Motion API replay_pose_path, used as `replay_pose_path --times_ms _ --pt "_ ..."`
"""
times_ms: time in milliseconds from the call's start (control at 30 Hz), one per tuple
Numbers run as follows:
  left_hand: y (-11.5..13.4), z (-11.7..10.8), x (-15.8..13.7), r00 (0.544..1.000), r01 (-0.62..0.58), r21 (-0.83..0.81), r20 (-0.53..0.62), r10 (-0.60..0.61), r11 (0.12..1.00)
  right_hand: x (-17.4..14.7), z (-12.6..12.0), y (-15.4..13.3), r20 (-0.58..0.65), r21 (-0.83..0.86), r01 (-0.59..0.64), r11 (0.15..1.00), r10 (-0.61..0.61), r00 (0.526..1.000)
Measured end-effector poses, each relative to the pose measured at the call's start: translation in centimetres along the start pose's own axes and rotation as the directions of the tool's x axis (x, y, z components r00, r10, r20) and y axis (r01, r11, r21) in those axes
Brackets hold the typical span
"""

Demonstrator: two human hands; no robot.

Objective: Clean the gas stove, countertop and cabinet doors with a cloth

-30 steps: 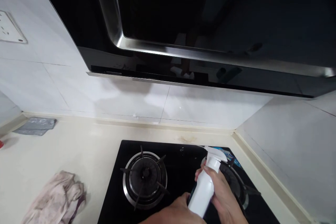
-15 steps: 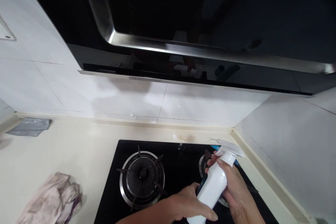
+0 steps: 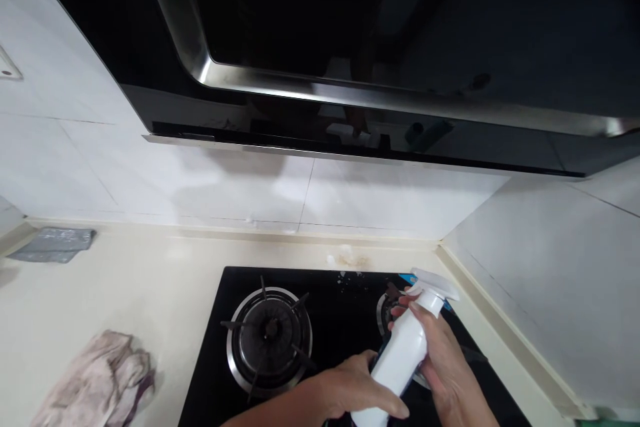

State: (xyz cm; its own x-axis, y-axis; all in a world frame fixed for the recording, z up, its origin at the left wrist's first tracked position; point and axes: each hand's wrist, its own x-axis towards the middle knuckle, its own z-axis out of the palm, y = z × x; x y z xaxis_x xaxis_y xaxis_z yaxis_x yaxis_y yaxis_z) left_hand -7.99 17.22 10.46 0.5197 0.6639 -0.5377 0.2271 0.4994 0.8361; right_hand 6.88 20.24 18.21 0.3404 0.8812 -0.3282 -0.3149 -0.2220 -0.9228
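Note:
A white spray bottle (image 3: 404, 347) is tilted over the right part of the black gas stove (image 3: 345, 320), its nozzle head pointing toward the back wall. My right hand (image 3: 440, 353) wraps round its neck, fingers at the trigger. Lower down, my left hand (image 3: 363, 390) grips the bottle near its base. Specks of white foam lie at the stove's back edge, and more foam (image 3: 331, 260) sits beside a brownish stain (image 3: 355, 260) on the counter strip behind it. The right burner (image 3: 383, 313) is mostly hidden by the bottle and my hands.
A dark range hood (image 3: 320, 113) hangs low above the stove. The left burner (image 3: 270, 337) has a raised pan support. A crumpled cloth (image 3: 100, 380) lies on the left counter, with a grey folded packet (image 3: 55, 244) behind it. Tiled walls stand behind and at right.
Additional white foam has appeared around the stain behind the stove. The view has shifted slightly; both hands keep their hold on the bottle.

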Motion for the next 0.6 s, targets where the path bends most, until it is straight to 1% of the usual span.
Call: replay_pose_path --times_ms 100,233,333,433,500,600 --pt "0.0 -0.1 0.4 0.999 -0.023 -0.025 0.021 0.024 0.999 0.1 0.1 -0.2 -0.002 -0.012 0.014 1.000 -0.014 1.000" --pt "0.0 -0.3 0.5 0.999 0.013 -0.024 0.041 -0.012 1.000 0.3 -0.1 0.3 -0.062 -0.032 -0.012 0.999 0.010 0.998" --pt "-0.2 -0.3 0.0 0.998 0.014 -0.010 0.057 -0.013 1.000 0.1 -0.4 0.7 -0.046 -0.025 -0.028 0.999 0.027 0.999" --pt "-0.3 -0.4 -1.3 0.999 -0.018 0.029 0.049 0.017 0.999 -0.9 -0.4 0.7 -0.013 0.009 0.019 1.000 -0.019 1.000" --pt "0.0 -0.7 -2.8 0.999 -0.030 0.075 0.019 0.029 0.997 -2.0 -0.2 0.7 0.023 0.017 0.065 0.998 -0.065 0.998" --pt "0.5 -1.3 -5.7 0.999 -0.050 0.096 -0.010 0.051 0.994 -4.2 0.6 1.1 0.115 -0.038 0.124 0.992 -0.119 0.986"
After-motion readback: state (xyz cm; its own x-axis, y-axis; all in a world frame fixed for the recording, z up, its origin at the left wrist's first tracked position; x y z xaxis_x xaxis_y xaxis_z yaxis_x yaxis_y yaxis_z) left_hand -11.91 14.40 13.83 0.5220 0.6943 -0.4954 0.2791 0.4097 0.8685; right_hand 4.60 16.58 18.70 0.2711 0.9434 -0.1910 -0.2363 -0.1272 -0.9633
